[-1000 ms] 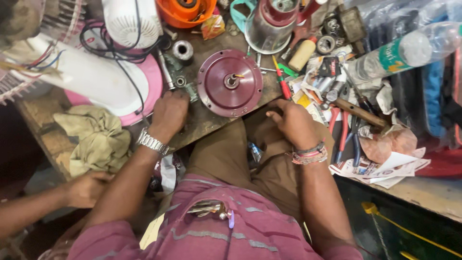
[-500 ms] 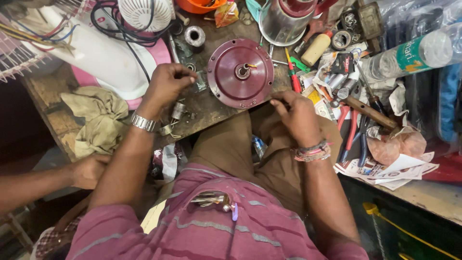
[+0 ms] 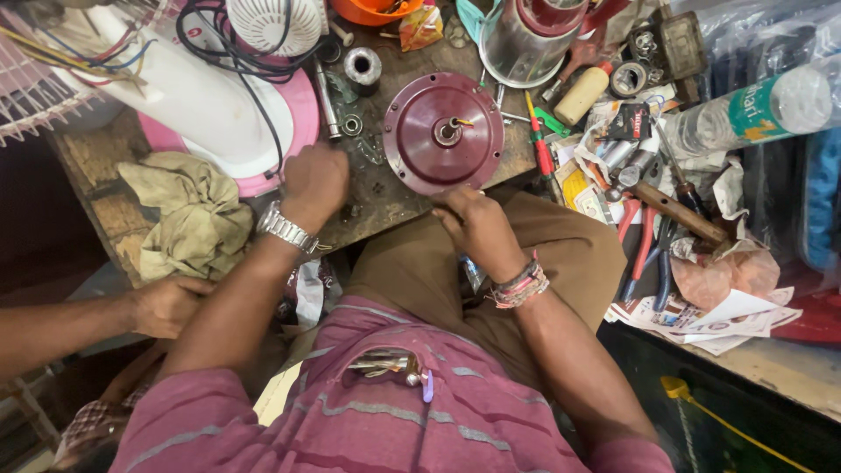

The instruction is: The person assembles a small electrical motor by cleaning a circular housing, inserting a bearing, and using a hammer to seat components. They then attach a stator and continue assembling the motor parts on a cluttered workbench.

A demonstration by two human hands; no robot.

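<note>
Head view: right hand (image 3: 473, 223) at maroon motor cover (image 3: 442, 131) edge

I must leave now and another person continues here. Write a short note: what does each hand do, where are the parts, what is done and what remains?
Left hand: closed in a fist on the wooden bench, beside the pink and white fan base. What it grips, if anything, is hidden.
Right hand: fingers at the near edge of the maroon motor cover, touching it.
Parts: the cover lies flat on the bench, shaft pointing up. Small bearings and a steel motor housing lie behind it; pliers and a hammer are to the right.
Done: the cover is off and alone.
Left: nothing is refitted yet.
Another person's hand rests near the cloth.
</note>
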